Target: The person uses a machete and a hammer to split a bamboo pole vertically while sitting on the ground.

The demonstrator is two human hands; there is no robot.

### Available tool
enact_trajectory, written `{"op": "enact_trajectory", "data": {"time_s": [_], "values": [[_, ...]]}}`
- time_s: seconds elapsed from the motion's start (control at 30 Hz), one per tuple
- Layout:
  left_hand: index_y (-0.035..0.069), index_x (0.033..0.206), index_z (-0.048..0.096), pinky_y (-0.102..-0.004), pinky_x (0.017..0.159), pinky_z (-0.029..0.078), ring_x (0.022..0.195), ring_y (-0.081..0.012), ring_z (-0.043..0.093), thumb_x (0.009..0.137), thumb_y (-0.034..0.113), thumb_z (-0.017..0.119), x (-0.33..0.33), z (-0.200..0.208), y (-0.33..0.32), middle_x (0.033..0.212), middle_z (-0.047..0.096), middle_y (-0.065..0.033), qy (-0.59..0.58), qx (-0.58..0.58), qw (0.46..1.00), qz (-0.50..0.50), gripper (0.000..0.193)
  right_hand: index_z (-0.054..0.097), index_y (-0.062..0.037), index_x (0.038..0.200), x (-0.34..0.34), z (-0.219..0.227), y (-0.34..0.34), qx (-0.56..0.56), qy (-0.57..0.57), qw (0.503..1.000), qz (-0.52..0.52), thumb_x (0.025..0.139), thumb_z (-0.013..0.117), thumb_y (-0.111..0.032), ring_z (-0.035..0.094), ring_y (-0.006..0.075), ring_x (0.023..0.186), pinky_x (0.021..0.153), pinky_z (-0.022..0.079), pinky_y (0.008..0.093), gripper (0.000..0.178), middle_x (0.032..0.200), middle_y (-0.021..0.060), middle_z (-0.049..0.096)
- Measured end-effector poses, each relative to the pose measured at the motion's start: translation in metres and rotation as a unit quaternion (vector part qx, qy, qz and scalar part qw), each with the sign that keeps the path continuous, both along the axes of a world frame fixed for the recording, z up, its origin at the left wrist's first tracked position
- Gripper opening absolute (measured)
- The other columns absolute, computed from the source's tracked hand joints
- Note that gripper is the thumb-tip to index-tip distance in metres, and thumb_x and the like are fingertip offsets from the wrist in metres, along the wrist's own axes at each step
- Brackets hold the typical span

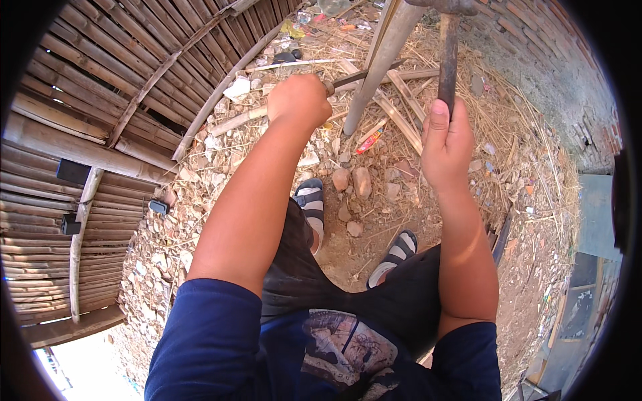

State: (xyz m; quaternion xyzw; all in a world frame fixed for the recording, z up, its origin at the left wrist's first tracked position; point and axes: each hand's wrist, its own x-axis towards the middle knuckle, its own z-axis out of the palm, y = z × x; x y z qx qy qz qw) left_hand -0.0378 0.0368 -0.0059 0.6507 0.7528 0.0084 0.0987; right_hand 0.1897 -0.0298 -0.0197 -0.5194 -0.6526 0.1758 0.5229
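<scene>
My left hand [299, 101] is closed around the handle of a large knife [348, 79]. Its dark blade crosses a grey bamboo pole [390, 50], and the tip shows on the pole's far right side. Above the blade the pole looks split lengthwise, with the blade apparently within the split. My right hand [448, 144] grips the dark handle of a hammer [448, 63], held upright to the right of the pole. The hammer's head reaches the top edge of the view, partly cut off.
Stones, straw and litter cover the ground, with loose bamboo strips [398, 113] and a red wrapper [369, 142]. A bamboo slat wall [100, 87] stands left, a brick wall [528, 47] right. Two brick pieces [361, 182] lie before my sandalled feet.
</scene>
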Motion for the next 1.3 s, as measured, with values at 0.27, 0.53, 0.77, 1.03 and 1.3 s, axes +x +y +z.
{"op": "enact_trajectory", "data": {"time_s": [0.27,0.53,0.77,1.03,1.3], "values": [[0.010,0.116,0.077,-0.0445,0.094,0.059,0.110,-0.0344,0.073,0.085,0.026,0.068,0.008,-0.002,-0.001,0.118,0.075,-0.0173,-0.015,-0.001,1.000,0.018,0.035,0.063,-0.0035,0.100,-0.002,-0.040,0.010,-0.174,-0.195,0.964,0.055,0.107,0.059,-0.040,0.064,0.0367,0.061,0.058,0.048,0.0428,0.038,0.067,0.0171,0.062],[0.010,0.117,0.077,-0.0445,0.095,0.059,0.111,-0.0333,0.073,0.085,0.024,0.068,0.006,-0.003,0.004,0.119,0.075,-0.0167,-0.015,-0.008,1.000,0.011,0.036,0.058,-0.0017,0.108,0.012,-0.021,0.007,-0.020,0.009,1.000,0.017,0.109,0.057,-0.037,0.060,0.0256,0.057,0.056,0.046,0.0398,0.036,0.067,0.0126,0.061],[0.012,0.116,0.078,-0.0443,0.094,0.059,0.110,-0.0331,0.073,0.087,0.024,0.068,0.005,-0.010,0.006,0.118,0.076,-0.0149,-0.018,0.011,1.000,0.020,0.033,0.057,-0.0006,0.098,0.007,-0.045,0.017,-0.146,-0.156,0.977,0.025,0.108,0.056,-0.041,0.064,0.0450,0.066,0.062,0.048,0.0505,0.041,0.068,0.0220,0.063],[0.018,0.116,0.079,-0.0434,0.094,0.059,0.110,-0.0321,0.073,0.088,0.024,0.068,0.007,-0.006,0.009,0.118,0.076,-0.0141,-0.027,0.003,1.000,0.011,0.031,0.059,-0.0026,0.104,0.012,-0.020,0.008,-0.074,-0.032,0.997,0.005,0.108,0.058,-0.038,0.062,0.0402,0.061,0.058,0.047,0.0469,0.036,0.065,0.0192,0.061],[0.017,0.117,0.078,-0.0431,0.093,0.060,0.109,-0.0311,0.073,0.088,0.026,0.069,-0.003,-0.019,0.011,0.118,0.076,-0.0138,-0.006,0.004,0.999,0.036,0.032,0.061,-0.0044,0.106,0.007,-0.040,0.015,-0.102,-0.141,0.984,0.033,0.107,0.059,-0.040,0.064,0.0387,0.060,0.058,0.047,0.0470,0.036,0.065,0.0192,0.062]]}}
